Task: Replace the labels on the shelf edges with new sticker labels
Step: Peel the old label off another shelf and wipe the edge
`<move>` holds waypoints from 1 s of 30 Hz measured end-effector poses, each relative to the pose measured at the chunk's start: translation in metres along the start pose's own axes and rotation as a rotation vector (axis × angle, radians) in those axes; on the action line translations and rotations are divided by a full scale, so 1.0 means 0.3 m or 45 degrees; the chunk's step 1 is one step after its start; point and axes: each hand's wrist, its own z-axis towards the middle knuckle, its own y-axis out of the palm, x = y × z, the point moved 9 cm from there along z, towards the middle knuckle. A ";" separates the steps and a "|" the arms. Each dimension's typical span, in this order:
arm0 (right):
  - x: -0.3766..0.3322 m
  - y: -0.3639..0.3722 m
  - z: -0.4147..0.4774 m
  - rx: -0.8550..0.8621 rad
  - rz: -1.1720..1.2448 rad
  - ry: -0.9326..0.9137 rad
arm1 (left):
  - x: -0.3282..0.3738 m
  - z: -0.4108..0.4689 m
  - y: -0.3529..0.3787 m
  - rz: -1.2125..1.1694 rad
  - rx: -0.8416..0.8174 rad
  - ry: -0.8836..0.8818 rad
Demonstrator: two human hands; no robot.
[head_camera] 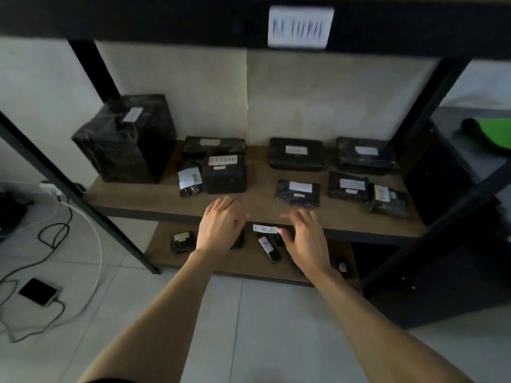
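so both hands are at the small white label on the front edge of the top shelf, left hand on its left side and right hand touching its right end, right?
Not quite: the small white label sits on the front edge of the middle shelf, not the top one. The top edge carries a separate, larger label that no hand is near. The rest holds: the left hand is on its left side, the right hand touches its right end. The head view shows this.

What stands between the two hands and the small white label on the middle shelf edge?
Nothing visible. The label sits bare on the shelf edge, with the left hand beside its left end and the right hand at its right end.
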 end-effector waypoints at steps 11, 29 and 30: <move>0.112 0.296 -0.041 0.539 -0.079 -0.317 | -0.118 -0.021 0.357 0.022 0.415 0.231; 0.069 0.370 -0.075 0.745 -0.250 -0.439 | -0.131 -0.029 0.376 0.063 0.749 0.385; 0.053 0.379 -0.071 0.734 -0.277 -0.468 | -0.131 -0.029 0.375 0.067 0.744 0.393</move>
